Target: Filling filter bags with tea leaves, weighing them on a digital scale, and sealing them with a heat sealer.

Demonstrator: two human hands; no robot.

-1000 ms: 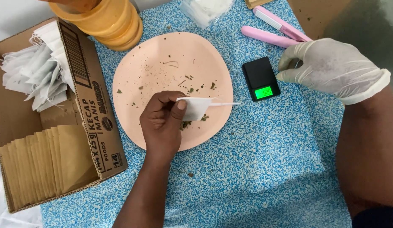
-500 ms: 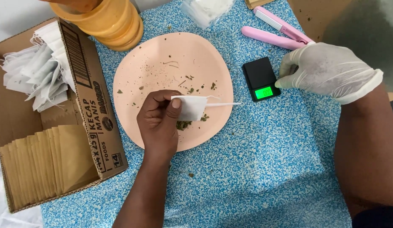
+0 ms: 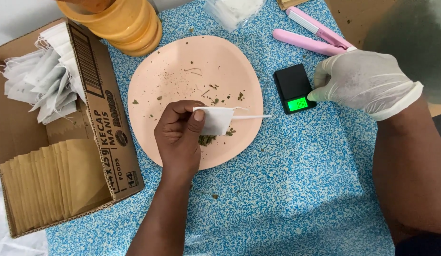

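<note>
At the far left sits an open cardboard box (image 3: 107, 118), with a loose heap of white filter bags (image 3: 40, 85) in its upper part and a neat row of brown paper sachets (image 3: 45, 185) standing on edge below. Just above the box's right corner is a stack of orange bowls (image 3: 121, 23), resting on the blue-and-white speckled surface (image 3: 287, 189).

In the middle lies a round peach plate (image 3: 182, 61), scattered with dry green-brown herb flakes (image 3: 207, 140) (thickest in a small clump near its lower edge). The left hand (image 3: 178, 137), bare, hovers over the lower half of the plate; its thumb and fingers pinch a small white filter bag (image 3: 216, 121), held over that clump, with a thin white stick or spoon handle (image 3: 253, 116) pointing out to the right from the bag.

Right of the plate stands a small black pocket scale (image 3: 292, 87) with a lit green display. The right hand (image 3: 367, 83), in a white glove, rests with fingers curled, its fingertips touching the scale's right edge beside the display; it grips nothing. Behind the scale and hand lies a pink clamp-shaped tool (image 3: 310, 35), and a clear bag of white items (image 3: 232, 10) sits at the top edge.
</note>
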